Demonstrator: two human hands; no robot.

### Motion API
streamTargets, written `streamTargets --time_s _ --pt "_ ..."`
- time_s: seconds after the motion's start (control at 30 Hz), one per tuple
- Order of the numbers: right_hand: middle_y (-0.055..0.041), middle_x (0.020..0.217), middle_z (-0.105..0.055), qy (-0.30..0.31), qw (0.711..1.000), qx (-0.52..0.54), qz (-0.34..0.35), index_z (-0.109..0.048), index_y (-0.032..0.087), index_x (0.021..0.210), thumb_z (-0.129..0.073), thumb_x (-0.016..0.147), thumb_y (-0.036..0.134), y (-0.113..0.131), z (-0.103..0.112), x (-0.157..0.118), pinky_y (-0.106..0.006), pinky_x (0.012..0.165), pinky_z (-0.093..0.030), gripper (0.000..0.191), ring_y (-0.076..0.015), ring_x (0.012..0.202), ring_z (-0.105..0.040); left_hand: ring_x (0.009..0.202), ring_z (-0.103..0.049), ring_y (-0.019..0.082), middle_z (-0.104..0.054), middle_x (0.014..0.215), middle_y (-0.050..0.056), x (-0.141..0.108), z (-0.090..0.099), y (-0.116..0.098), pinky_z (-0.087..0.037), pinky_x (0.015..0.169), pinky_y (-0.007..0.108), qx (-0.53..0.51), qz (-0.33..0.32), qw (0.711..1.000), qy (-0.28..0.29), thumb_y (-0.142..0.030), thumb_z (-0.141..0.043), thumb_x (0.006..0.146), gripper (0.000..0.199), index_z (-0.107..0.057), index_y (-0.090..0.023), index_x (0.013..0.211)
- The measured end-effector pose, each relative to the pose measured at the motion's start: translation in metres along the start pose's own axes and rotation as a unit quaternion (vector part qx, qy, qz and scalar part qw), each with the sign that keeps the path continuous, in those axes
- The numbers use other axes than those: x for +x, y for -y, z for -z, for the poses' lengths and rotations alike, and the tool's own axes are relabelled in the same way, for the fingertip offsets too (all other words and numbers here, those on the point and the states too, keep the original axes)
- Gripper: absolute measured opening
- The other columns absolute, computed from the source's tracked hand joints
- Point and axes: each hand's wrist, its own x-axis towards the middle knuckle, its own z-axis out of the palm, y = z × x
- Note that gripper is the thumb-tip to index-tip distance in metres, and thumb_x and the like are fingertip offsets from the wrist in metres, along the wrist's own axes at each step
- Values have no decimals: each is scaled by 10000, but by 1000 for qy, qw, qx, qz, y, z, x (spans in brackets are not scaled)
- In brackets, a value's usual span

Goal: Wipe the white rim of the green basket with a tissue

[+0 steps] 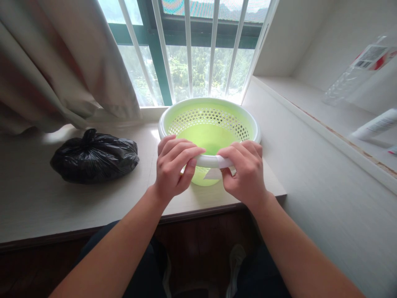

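A light green plastic basket [198,133] with a white rim and a band of round holes stands on the windowsill ledge. My left hand [174,165] grips the near rim left of its middle, fingers over the top and thumb below. On the same rim, further right, my right hand [243,169] is closed, thumb underneath. A small white paper-like piece [212,174] hangs below the rim between my hands, beside the right thumb. The inside of the basket shows nothing lying in it.
A knotted black plastic bag [96,157] lies on the ledge [149,182] at left, below a curtain [62,58]. Window bars [188,54] rise behind the basket. On the right-hand shelf [297,93] are a clear plastic bottle [356,70] and a white tube [376,124].
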Motion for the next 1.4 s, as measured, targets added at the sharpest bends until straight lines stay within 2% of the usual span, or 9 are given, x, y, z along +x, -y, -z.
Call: streamTargets --time_s 0.2,0.47,1.07,1.4 --pt "8 813 -631 7 1000 -14 -3 -576 247 940 -648 773 63 4 1 -1 -383 893 -368 259 -213 842 -521 1027 -696 167 -769 991 2 0 0 4 -435 1137 439 -15 5 1000 -2 -224 -490 987 218 -693 -263 1055" --pt "19 859 -663 47 999 -5 27 -603 248 1010 -677 810 101 -8 7 0 -381 905 -377 259 -205 866 -538 1021 -696 165 -770 983 2 2 -1 6 -439 1122 437 -16 0 1000 -1 -217 -496 984 214 -693 -260 1054" --pt "16 891 -681 52 997 6 61 -595 252 1061 -652 916 153 -21 7 2 -364 897 -384 185 -193 888 -551 1032 -685 163 -772 1008 10 1 -1 8 -443 1111 431 -20 -15 1000 -1 -208 -499 986 250 -704 -268 1115" --pt "19 896 -683 58 996 18 67 -597 248 1055 -665 909 148 -25 9 2 -372 903 -386 190 -193 892 -557 1038 -678 164 -763 1003 15 1 -1 8 -435 1109 433 -28 -16 999 -2 -191 -508 979 242 -711 -251 1098"
